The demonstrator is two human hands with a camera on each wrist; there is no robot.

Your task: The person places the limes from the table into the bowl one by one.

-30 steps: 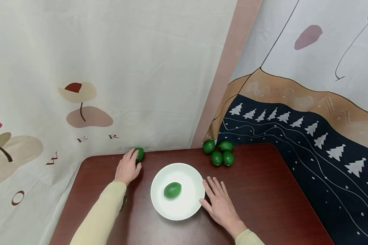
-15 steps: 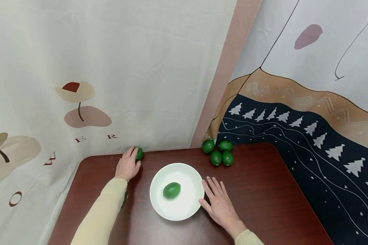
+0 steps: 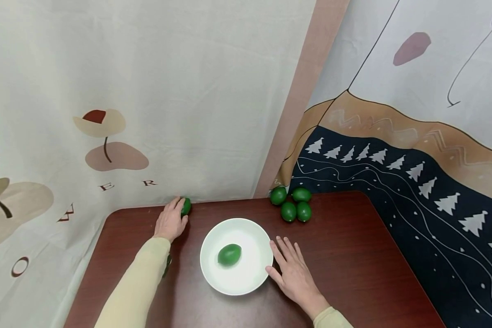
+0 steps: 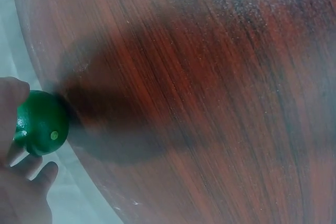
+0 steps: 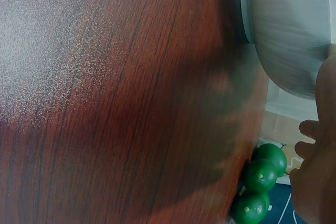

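Observation:
My left hand (image 3: 171, 219) is at the table's far left edge, with its fingers and thumb around a green lime (image 3: 186, 207). Part of that lime (image 4: 43, 123) shows between the fingers in the left wrist view; the rest is covered by the hand. A white bowl (image 3: 252, 280) stands mid-table with one lime (image 3: 229, 255) lying in it. To its right, my right hand (image 3: 294, 275) is spread with straight fingers, fingertips and thumb right at the rim. In the right wrist view the bowl's outer wall (image 5: 291, 30) rises beside this hand.
Several more limes (image 3: 289, 212) sit grouped at the back right edge of the brown table (image 3: 352, 255). Pale printed cloth (image 3: 213, 114) hangs behind the table, and a dark tree-patterned cloth (image 3: 377, 182) runs along the right. A small dark object (image 3: 167, 265) shows beside the left sleeve.
The left hand has edged slightly farther onto the lime at the far edge. The right hand, bowl and other limes keep their places; the head view has shifted a little.

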